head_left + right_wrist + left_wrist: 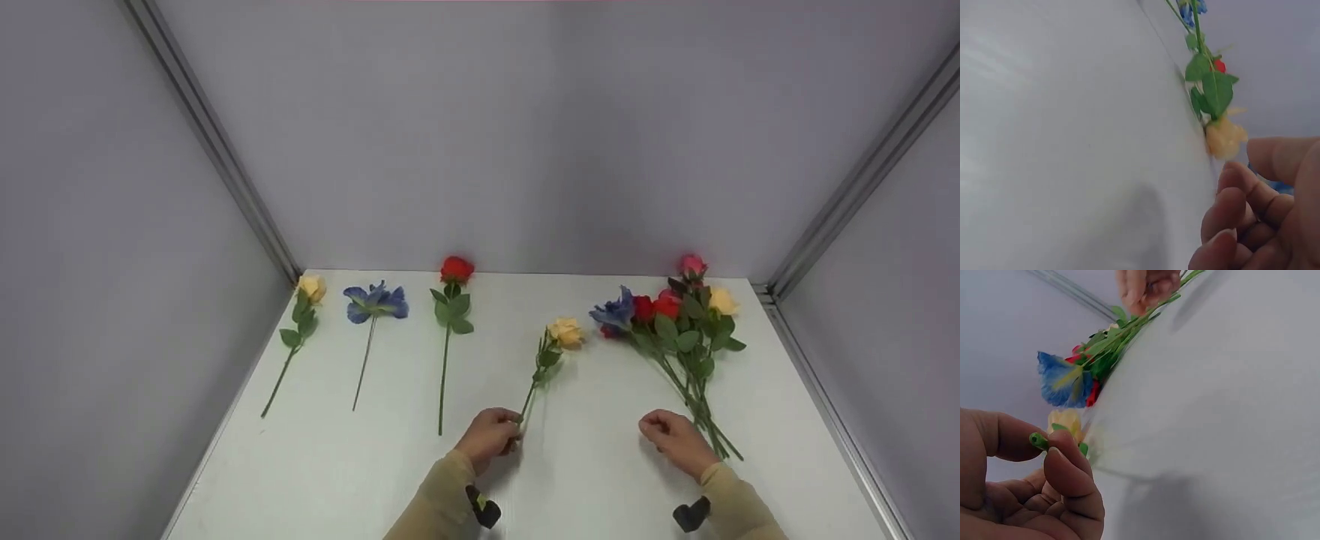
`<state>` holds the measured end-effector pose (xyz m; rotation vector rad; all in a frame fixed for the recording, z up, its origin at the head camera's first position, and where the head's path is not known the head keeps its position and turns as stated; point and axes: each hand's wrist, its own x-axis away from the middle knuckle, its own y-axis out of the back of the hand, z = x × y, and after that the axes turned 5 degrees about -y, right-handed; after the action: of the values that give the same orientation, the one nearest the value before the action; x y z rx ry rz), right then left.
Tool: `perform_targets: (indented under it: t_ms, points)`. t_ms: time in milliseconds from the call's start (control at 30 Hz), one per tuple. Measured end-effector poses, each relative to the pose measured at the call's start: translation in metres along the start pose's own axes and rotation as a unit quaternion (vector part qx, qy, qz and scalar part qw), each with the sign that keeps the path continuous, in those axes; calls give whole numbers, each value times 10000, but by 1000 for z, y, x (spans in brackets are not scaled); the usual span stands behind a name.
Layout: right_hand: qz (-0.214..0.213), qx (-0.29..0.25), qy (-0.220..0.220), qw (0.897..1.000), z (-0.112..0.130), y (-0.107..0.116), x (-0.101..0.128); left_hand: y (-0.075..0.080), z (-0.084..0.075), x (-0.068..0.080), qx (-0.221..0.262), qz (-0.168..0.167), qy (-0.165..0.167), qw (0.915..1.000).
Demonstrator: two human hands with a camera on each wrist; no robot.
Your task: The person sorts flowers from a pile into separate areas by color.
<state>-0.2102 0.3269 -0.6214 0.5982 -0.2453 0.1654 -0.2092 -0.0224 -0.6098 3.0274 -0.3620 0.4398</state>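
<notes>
While the left hand (pixel 489 435) pinches the yellow rose's stem (pixel 529 396), the right hand (pixel 673 437) rests loosely curled, holding nothing; lay it down gently, I'd say.

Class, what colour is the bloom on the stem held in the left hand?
Pale yellow-peach bloom, on the stem pinched by the left hand; the head view shows it best.

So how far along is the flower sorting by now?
Three single stems already lie in a row: yellow rose, blue flower, red rose. The left hand pinches a fourth, a yellow rose stem. The right hand rests beside the bunch, which looks still unsorted.
</notes>
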Motion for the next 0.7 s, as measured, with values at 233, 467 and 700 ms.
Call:
perform_targets:
  t_ms: [233,467,700]
  points:
    - [-866,671,-364,9933,-30,38,9,37,-13,4,-870,80,-226,9959]
    - [-2041,1567,-123,9662,-50,52,14,67,-28,7,-2733,499,-279,9602]
    - [-2373,2019,-124,9501,-62,46,9,81,-30,12,-2550,408,-410,9652]
